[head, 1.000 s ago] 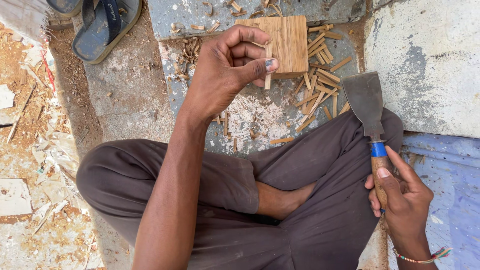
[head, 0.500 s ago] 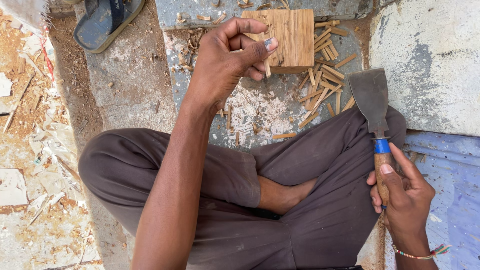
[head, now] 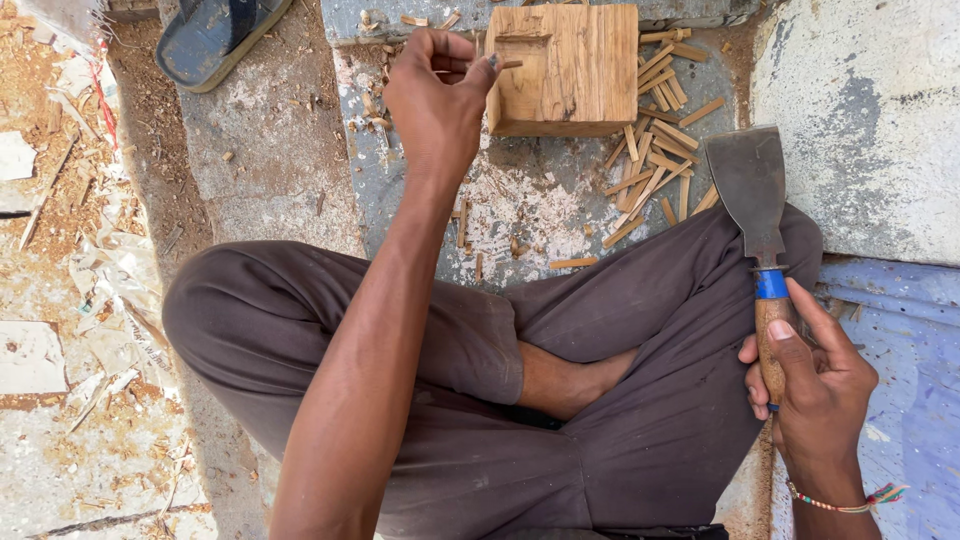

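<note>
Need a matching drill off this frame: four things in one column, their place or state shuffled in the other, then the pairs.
1. wooden block
2. broad-bladed chopper
3. thin wood stick
4. sandal

A. top left, on the dusty ground
B. pinched in the left hand fingers
C. on the slab, split sticks beside it
D. gripped by its wooden handle in the right hand

Pairs: 1-C, 2-D, 3-B, 4-A

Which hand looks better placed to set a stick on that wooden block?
The left hand, probably. It pinches a thin wooden stick right at the edge of the square wooden block. The right hand sits far back, gripping the wooden-handled flat-bladed chopper.
</note>
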Tool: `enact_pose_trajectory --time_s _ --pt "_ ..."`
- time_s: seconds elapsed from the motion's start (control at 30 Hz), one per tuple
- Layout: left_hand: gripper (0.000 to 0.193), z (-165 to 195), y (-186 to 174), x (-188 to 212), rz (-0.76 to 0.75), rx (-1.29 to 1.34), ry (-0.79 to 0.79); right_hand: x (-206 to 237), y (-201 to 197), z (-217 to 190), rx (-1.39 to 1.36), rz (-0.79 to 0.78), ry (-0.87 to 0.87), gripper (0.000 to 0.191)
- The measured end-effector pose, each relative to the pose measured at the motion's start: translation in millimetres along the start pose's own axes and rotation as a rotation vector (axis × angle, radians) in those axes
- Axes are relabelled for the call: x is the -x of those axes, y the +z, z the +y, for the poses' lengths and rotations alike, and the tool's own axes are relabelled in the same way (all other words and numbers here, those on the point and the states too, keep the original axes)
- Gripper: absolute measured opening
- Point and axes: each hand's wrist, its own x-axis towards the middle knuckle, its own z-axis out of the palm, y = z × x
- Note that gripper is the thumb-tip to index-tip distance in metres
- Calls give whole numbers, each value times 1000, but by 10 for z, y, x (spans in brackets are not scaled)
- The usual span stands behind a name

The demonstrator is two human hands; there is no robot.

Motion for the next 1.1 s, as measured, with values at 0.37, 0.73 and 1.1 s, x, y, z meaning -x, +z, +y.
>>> enact_pose_trajectory --time_s 0.37,0.73,1.1 --pt "10 -53 59 11 -320 -429 -72 -1 -81 53 -3 3 -6 51" --pt "15 -204 308 -248 -353 -299 -110 60 -12 -10 124 46 -46 51" --pt "16 -416 281 -254 -244 -220 -159 225 842 -279 -193 -239 -21 57"
